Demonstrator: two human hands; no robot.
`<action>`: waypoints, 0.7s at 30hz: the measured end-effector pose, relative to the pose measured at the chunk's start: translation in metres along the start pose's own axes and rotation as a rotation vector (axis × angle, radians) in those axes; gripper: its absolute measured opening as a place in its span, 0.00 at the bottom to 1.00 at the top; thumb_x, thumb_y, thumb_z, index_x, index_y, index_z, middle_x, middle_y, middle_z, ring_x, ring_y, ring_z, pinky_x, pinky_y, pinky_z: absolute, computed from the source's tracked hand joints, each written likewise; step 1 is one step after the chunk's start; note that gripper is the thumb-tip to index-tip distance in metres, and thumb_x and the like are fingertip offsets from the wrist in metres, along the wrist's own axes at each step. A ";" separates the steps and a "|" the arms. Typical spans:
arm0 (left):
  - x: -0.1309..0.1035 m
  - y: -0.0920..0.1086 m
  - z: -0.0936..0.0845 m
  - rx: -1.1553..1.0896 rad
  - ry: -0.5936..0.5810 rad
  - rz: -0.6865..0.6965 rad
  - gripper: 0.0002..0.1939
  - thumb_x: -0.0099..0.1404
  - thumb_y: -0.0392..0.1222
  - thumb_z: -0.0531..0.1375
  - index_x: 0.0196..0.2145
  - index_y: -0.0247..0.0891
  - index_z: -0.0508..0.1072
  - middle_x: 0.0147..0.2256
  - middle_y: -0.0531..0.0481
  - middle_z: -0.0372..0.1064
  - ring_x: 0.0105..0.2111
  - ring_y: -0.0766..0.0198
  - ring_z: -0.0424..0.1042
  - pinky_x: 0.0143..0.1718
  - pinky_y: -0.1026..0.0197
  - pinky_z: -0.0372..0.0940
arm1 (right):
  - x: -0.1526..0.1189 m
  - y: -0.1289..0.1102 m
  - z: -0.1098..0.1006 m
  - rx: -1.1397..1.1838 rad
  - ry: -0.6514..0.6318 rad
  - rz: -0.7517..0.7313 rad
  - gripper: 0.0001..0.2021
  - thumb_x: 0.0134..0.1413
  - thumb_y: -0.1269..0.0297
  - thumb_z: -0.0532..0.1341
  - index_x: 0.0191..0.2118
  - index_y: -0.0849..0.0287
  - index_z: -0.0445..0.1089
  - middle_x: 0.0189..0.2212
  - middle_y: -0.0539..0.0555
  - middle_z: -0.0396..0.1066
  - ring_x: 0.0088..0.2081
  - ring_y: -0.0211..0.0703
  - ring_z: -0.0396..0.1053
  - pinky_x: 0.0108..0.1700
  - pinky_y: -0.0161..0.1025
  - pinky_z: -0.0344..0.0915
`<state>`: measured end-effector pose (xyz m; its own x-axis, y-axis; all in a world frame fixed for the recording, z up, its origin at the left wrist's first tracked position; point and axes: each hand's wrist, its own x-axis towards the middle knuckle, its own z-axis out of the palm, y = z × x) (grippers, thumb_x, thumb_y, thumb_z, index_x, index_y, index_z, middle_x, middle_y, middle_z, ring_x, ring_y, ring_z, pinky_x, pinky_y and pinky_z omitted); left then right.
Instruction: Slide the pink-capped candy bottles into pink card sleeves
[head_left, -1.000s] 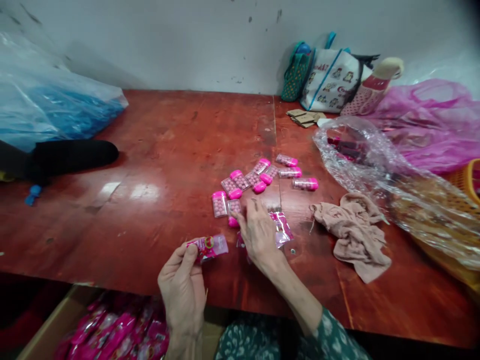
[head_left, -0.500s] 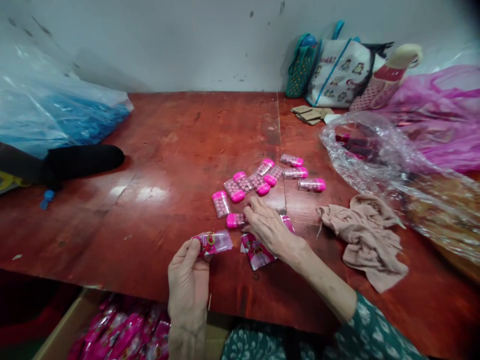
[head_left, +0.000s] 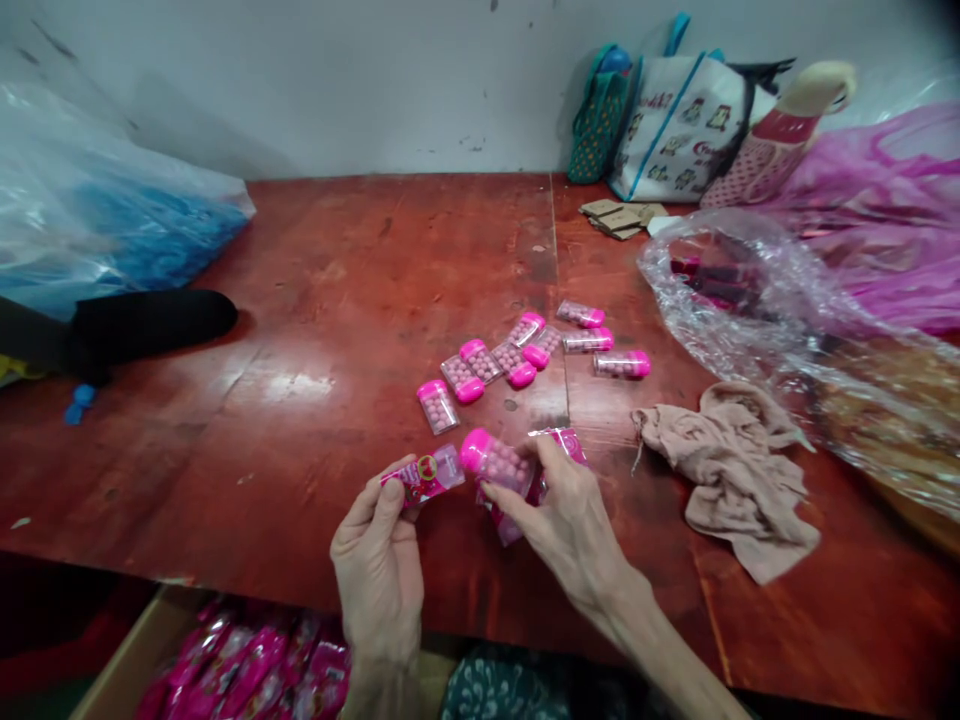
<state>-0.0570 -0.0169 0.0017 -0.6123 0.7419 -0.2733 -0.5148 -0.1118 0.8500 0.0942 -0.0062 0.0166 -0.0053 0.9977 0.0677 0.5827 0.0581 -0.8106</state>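
My left hand (head_left: pixel 384 550) pinches a small pink printed wrapper sleeve (head_left: pixel 426 478) with a see-through end, which points right. Close to that end, my right hand (head_left: pixel 566 510) grips a clear candy container (head_left: pixel 496 462) with a pink cap and pink balls inside, cap toward the sleeve. The two appear apart by a narrow gap. Partly hidden under my right hand, more pink printed wrappers (head_left: pixel 564 440) lie on the table. Beyond my hands several like candy containers (head_left: pixel 480 362) lie scattered on the red-brown wooden table (head_left: pixel 360 280).
A beige cloth (head_left: pixel 742 480) and a clear plastic bag (head_left: pixel 750 330) lie at right. Bags (head_left: pixel 675 130) and brown card pieces (head_left: pixel 622 217) stand at the back. A blue-filled plastic bag (head_left: pixel 142 220) is at left. Below the edge, a carton (head_left: pixel 124 650) holds pink packets.
My right hand has picked up the candy container from the table and brought it up beside the wrapper sleeve. My left hand stays nearly in place, the sleeve tilted slightly more upward.
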 end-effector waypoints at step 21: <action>-0.024 -0.013 0.019 0.034 -0.231 -0.036 0.14 0.52 0.37 0.65 0.38 0.36 0.71 0.40 0.42 0.74 0.36 0.63 0.74 0.37 0.64 0.68 | -0.029 0.014 -0.015 0.192 0.140 -0.054 0.13 0.44 0.78 0.64 0.36 0.57 0.65 0.29 0.49 0.67 0.30 0.39 0.66 0.32 0.34 0.63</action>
<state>-0.0241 -0.0204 0.0060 -0.4381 0.8771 -0.1969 -0.5109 -0.0627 0.8574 0.1146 -0.0352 0.0113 0.0886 0.9790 0.1834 0.4198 0.1303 -0.8982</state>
